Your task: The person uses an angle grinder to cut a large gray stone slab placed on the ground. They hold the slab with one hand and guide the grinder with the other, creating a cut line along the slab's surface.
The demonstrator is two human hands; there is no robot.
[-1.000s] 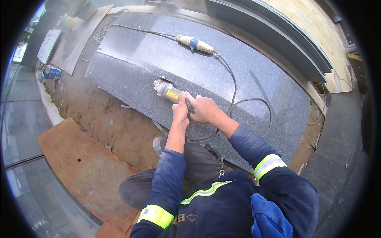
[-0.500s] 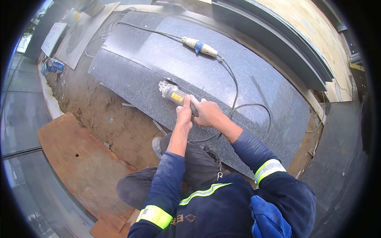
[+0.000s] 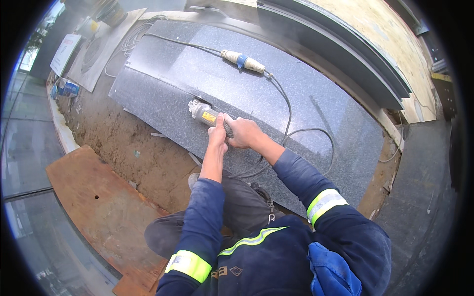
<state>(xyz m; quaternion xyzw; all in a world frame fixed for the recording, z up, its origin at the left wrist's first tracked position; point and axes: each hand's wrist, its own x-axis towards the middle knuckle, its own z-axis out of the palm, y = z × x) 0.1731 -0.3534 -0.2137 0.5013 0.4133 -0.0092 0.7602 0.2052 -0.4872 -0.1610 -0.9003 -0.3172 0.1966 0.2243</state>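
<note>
Both my hands are wrapped round the body of an angle grinder, which is pale with dust and carries a yellow label. My left hand grips it on the near side; my right hand closes over its rear end. The grinder's head and dark disc rest at a long straight line along a speckled grey stone slab. Dust hangs over the far left of the slab. From the grinder a dark cord loops across the slab to a white and blue plug connector.
Long dark metal profiles lie beyond the slab. Bare soil and a rusty brown plate are at the left. A blue packet, a white sign board, coiled cable and a bucket stand farther left.
The grinder has slid a little leftward and away along the line on the slab, with both hands still round it. More dust drifts at the far side.
</note>
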